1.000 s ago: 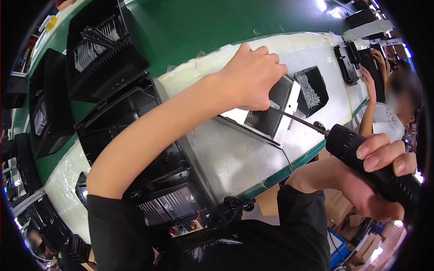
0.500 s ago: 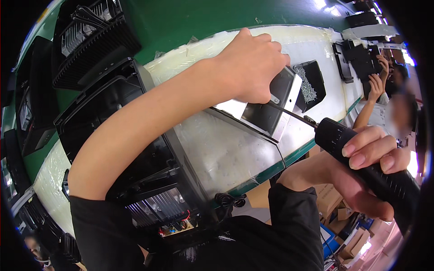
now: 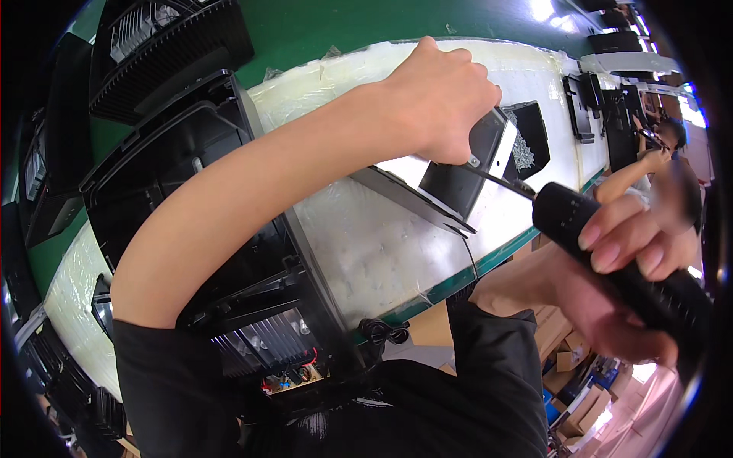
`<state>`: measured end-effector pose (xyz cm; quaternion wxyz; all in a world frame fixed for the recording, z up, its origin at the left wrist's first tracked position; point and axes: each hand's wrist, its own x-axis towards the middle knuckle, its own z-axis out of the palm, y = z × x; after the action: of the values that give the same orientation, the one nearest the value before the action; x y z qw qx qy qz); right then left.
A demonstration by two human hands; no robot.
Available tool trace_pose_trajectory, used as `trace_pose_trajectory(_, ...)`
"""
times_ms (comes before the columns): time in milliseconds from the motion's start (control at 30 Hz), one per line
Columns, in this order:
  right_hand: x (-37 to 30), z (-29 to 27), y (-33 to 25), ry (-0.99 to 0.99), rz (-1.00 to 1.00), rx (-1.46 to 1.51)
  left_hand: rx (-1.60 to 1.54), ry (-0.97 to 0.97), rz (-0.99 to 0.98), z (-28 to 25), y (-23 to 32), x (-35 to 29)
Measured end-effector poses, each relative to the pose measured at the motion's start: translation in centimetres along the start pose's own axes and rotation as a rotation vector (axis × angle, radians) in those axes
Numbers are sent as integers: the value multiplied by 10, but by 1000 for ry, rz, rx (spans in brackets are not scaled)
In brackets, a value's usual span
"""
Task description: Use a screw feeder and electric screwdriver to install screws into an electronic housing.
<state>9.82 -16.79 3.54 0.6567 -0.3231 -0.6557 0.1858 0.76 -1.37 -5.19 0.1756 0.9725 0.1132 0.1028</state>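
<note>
My right hand is wrapped around a black electric screwdriver at the right. The thin bit points left and up, its end close beside the thumb side of my left hand. That hand is curled in a fist over the top of a black and silver metal bracket; most of its fingertips are hidden. The bracket lies tilted on the white padded bench mat. Just right of it, a black tray holds a heap of small silver screws.
A large black open housing stands at the left beneath my left arm, with ribbed metal and wiring at its near end. More black finned units sit on the green table behind. Across the bench a co-worker handles something dark. Cardboard boxes lie below.
My view has shifted slightly. The bit stays beside my left hand while both hands keep their grips. The co-worker's hands have moved from the black parts toward their body.
</note>
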Motion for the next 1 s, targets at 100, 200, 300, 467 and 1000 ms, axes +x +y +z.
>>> trace_pose_trajectory(100,7,-12,-2,-14,30,-7,-9,21,4,0,0,-1)
trace_pose_trajectory(200,10,-25,1,-35,62,-9,-17,22,2,-1,1,-1)
trace_pose_trajectory(300,18,-32,11,-55,88,-7,-37,17,-4,1,0,1)
trace_pose_trajectory(467,24,-22,22,-88,135,2,-28,-13,18,-3,1,1)
trace_pose_trajectory(1000,45,-1,38,-216,278,31,-108,-10,7,-4,-8,2)
